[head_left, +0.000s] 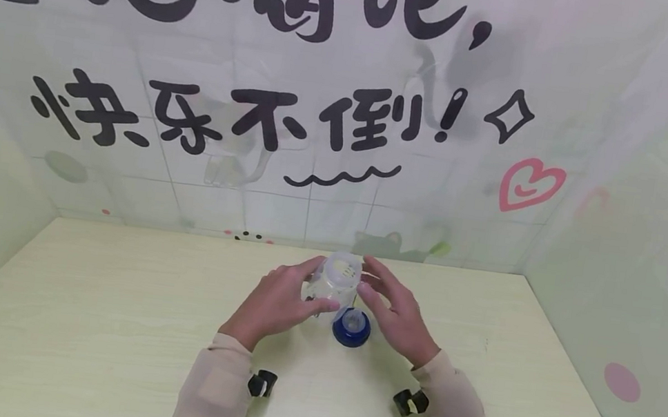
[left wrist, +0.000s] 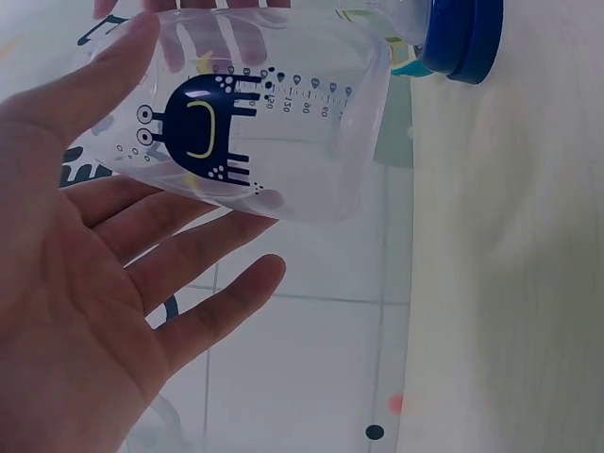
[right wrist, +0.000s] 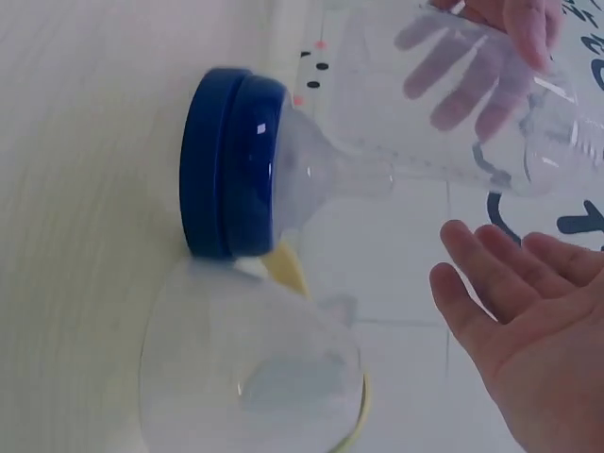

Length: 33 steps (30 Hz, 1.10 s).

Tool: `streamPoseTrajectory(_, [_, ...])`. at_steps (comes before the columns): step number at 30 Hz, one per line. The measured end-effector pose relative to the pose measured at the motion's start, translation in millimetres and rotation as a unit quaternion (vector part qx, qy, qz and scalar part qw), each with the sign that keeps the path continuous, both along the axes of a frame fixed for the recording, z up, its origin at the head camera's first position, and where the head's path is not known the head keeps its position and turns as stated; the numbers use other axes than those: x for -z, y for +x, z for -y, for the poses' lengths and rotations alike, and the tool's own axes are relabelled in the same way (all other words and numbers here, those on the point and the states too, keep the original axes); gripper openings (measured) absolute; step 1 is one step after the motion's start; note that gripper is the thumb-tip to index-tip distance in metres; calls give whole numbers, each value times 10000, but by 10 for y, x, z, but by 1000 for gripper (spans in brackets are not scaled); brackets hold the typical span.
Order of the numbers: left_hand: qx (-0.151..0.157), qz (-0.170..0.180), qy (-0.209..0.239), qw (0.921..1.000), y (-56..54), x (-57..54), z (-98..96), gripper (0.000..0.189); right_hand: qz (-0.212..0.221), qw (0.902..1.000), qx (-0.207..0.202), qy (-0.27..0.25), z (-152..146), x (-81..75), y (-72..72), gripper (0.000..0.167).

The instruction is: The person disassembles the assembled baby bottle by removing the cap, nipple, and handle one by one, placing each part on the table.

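My left hand (head_left: 279, 299) grips a clear baby bottle (head_left: 329, 295) between thumb and fingers, above the table. The bottle's body (left wrist: 311, 142) carries a dark blue cartoon creature and measuring marks; its neck is uncapped. Beside the bottle, my right hand (right wrist: 547, 330) has its fingers spread and relaxed, gripping nothing; whether its fingertips touch the bottle, I cannot tell. On the table below stands a blue collar (right wrist: 231, 160) with a clear nipple (right wrist: 307, 170) pointing up. Next to it in the right wrist view is a clear dome-shaped cover (right wrist: 245, 368) with a yellow edge.
The pale wood-grain table (head_left: 125, 329) ends at a white backdrop (head_left: 270, 215) printed with large black characters. Side panels (head_left: 645, 274) rise on the left and right. Black clips (head_left: 410, 403) show at both wrists.
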<state>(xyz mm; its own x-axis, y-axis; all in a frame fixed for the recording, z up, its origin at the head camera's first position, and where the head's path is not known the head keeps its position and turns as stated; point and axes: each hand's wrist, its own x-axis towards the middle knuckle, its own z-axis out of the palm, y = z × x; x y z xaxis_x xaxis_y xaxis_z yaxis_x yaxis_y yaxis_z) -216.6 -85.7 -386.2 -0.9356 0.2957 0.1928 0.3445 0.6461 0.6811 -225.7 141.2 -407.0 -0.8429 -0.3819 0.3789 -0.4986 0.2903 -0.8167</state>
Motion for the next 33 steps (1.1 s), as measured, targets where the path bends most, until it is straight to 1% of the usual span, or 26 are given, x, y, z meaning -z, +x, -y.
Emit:
streamPoseTrajectory(2, [30,58,69,10000,10,-8,5,70,15,9998,-198,-12,56,2,-1,52])
streamPoseTrajectory(5, [89,225,176,9996,15,-13,9,72,-84,9994,-337,-1,99,14,-7,50])
streamPoseTrajectory(10, [282,495,466,9973,1,16,41,72,-256,9990,-336,110,135,36,-5,48])
streamPoseTrajectory(15, [433,576,652,9953,-19,51,99,69,-301,9984,-353,317,175,54,-9,49])
streamPoseTrajectory(18, [413,645,629,9951,-28,66,130,70,-295,9979,-423,386,197,74,-16,48])
streamPoseTrajectory(24, [268,865,426,9950,-27,93,138,70,-235,9974,-537,415,226,107,-23,51])
streamPoseTrajectory(28, [266,931,341,9947,-30,106,151,70,-254,9968,-623,434,240,129,-28,51])
streamPoseTrajectory(33, [277,965,263,9946,-35,127,176,68,-201,9961,-538,663,257,139,-11,54])
